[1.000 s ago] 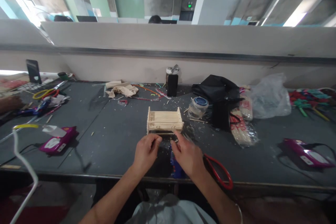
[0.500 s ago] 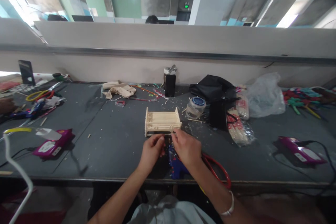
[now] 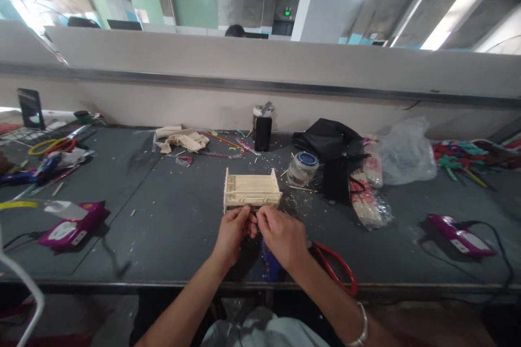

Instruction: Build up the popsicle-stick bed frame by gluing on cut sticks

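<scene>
A small bed-like frame built of pale wooden sticks (image 3: 252, 190) stands on the dark table in front of me. Just before its near side, my left hand (image 3: 234, 230) is closed, thumb and forefinger pinched together. My right hand (image 3: 283, 233) is closed too, its fingertips almost meeting the left ones. Whatever lies between the fingers is too small or hidden to make out. Under my right hand lies a blue glue gun (image 3: 269, 264), partly covered. Red-handled scissors (image 3: 337, 268) rest beside my right wrist, their blades mostly hidden.
Behind the frame a phone (image 3: 262, 134) leans upright. To the right are a blue-lidded jar (image 3: 302, 169), a black bag (image 3: 331, 141) and bundled sticks in plastic (image 3: 368, 200). Purple boxes (image 3: 75, 225) with cables sit at both sides. Wood scraps litter the table.
My hands have come closer together, the right moving left until the fingertips nearly meet. The stick frame stays in place on the table; the view has shifted slightly.
</scene>
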Tool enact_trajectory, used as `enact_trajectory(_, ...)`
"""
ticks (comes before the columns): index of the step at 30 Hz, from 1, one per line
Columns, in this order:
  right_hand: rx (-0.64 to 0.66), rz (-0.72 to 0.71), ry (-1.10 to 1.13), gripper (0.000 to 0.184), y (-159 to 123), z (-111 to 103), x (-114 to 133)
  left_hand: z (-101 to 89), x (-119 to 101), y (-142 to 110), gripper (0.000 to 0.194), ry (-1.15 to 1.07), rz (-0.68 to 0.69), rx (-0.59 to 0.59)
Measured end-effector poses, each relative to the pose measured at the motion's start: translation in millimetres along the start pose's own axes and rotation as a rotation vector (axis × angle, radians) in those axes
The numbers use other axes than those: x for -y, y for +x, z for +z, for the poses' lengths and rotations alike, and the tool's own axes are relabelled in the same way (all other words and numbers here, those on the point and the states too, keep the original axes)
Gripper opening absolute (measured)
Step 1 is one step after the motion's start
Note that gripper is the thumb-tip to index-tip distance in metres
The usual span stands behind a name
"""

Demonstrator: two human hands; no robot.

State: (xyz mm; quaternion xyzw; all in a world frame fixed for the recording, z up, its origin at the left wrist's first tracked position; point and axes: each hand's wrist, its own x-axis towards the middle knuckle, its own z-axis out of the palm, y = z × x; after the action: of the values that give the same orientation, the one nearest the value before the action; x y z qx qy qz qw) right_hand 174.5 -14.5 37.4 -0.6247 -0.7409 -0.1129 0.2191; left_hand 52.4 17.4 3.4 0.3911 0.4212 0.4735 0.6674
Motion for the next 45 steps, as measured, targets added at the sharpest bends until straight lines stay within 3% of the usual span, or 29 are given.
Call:
enact_trajectory(5, -0.030, 0.022, 0.034, 0.025, -3, -3, 1, -9.6, -5, -14, 0.029, 0.137, 0.080, -0.084)
enact_trajectory(10, -0.060, -0.002, 0.086, 0.027, 4, -1, 4, -35.1, -16, -27, 0.018, 0.768, 0.652, -0.299)
enact_trajectory(15, 0.058, -0.029, 0.025, 0.033, 18, 4, 14, -50.5, -35, -26, 0.034, 1.164, 0.992, -0.461)
enact_trajectory(17, 0.096, -0.031, 0.016, 0.033, 21, 4, 17, -51.3, -48, -23, 0.041, 1.287, 1.073, -0.452)
enact_trajectory(18, 0.100, -0.027, 0.014, 0.032, 22, 4, 17, -51.2, -55, -21, 0.041, 1.335, 1.078, -0.405)
enact_trajectory(22, 0.077, -0.032, 0.016, 0.031, 21, 6, 17, -51.5, -80, -3, 0.047, 1.468, 1.001, -0.020)
enact_trajectory(26, 0.056, -0.049, 0.028, 0.030, 18, 9, 18, -54.5, -85, 17, 0.047, 1.498, 0.987, 0.157)
enact_trajectory(29, 0.072, -0.044, 0.018, 0.031, 18, 10, 19, -54.6, -82, 25, 0.046, 1.499, 0.966, 0.204)
enact_trajectory(35, 0.105, -0.053, 0.001, 0.031, 21, 10, 19, -51.0, -78, 26, 0.049, 1.485, 0.945, 0.163)
enact_trajectory(40, 0.100, -0.061, 0.027, 0.032, 18, 7, 20, -51.4, -85, 23, 0.057, 1.517, 0.916, 0.233)
enact_trajectory(45, 0.200, -0.107, 0.050, 0.032, 15, 4, 27, -53.1, -93, 24, 0.053, 1.544, 0.898, 0.280)
